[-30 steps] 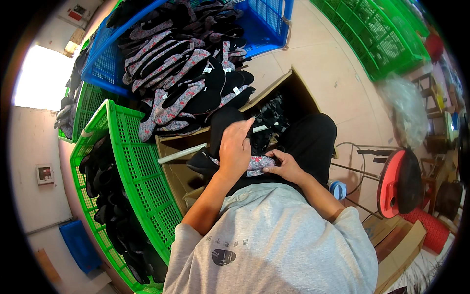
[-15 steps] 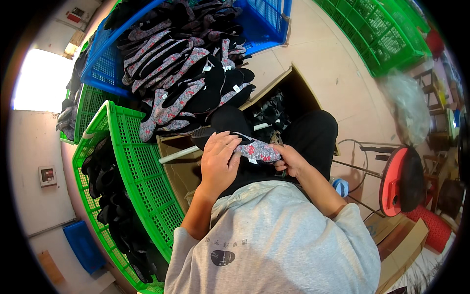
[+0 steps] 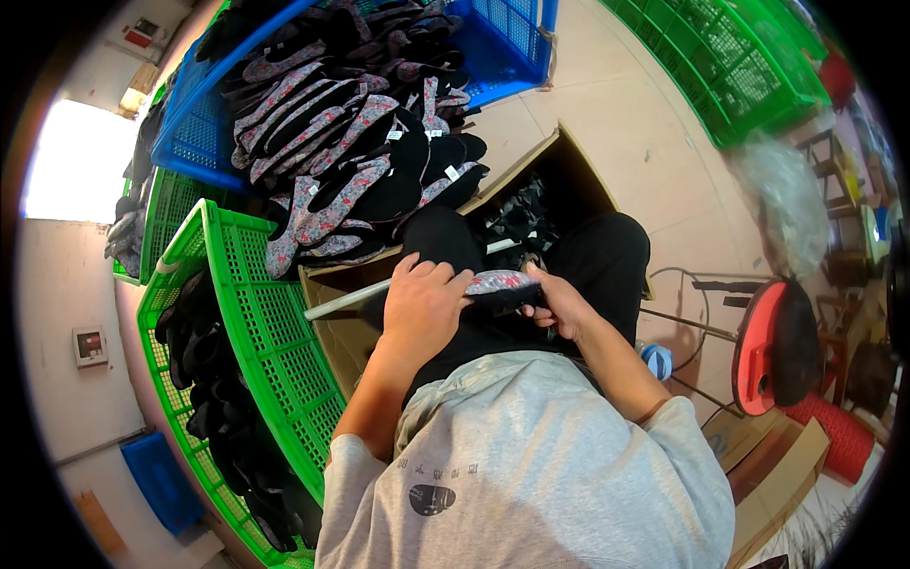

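Observation:
Over my lap I hold a floral grey-and-red cloth shoe [image 3: 500, 282] with a black part turned downward. My left hand [image 3: 422, 305] is closed over its left end, knuckles up. At its right end my right hand [image 3: 561, 302] pinches the edge with thumb and fingers. A small dark metallic thing shows under the right fingers, too unclear to name. Much of the shoe's underside is hidden. A heap of similar floral cloth shoes [image 3: 332, 204], several with white tags, lies ahead to the left.
A cardboard box [image 3: 590, 169] with black scraps [image 3: 521, 216] stands ahead, and a pale rod [image 3: 349, 299] crosses it. To my left is a green crate [image 3: 270, 313] beside black shoes [image 3: 223, 398]. A blue basket [image 3: 512, 57] stands behind the heap. A red round-topped stool [image 3: 754, 346] is at right.
The shoe has been tilted, so less of its floral side and more of its dark side shows. My left hand has closed further over its left end.

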{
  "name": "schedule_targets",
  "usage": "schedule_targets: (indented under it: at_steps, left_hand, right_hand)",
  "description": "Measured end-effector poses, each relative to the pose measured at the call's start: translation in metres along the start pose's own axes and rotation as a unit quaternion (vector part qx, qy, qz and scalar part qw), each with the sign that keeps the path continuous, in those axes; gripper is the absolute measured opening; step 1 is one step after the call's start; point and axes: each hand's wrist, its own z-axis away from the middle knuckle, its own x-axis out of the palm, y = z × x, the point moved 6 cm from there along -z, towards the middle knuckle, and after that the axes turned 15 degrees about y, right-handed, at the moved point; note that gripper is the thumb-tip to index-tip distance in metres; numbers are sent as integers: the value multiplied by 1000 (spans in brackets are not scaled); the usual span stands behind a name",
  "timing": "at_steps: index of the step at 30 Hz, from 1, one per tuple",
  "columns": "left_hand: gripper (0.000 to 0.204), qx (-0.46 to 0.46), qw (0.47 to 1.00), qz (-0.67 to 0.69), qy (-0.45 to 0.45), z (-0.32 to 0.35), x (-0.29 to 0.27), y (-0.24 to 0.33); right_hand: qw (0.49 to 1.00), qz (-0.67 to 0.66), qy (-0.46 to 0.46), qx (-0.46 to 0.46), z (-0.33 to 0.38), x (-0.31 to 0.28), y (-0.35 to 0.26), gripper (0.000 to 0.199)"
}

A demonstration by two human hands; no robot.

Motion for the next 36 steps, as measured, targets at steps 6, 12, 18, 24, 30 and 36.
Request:
schedule_targets:
  at_steps: [6,12,18,24,30,36]
  left_hand:
    - [30,-158,970,92,-159,35,24,-37]
    - [45,-198,972,127,-27,25,17,-28]
    - [29,-97,984,145,32,11,37,-18]
    - [9,-110,979,165,37,10,48,-24]
    - [6,-156,968,190,53,17,48,-30]
    - [7,-169,968,176,53,21,53,-34]
  right_hand:
    - [993,100,-39,-50,4,-4,20,31]
    - [993,111,-24,-39,0,-8,29,27]
    - [992,116,-25,-45,1,-7,27,26]
    - [988,137,-19,-69,3,-9,27,26]
    - [963,228,-10,-141,7,-7,17,28]
    - [909,250,50,-329,-10,-21,2,36]
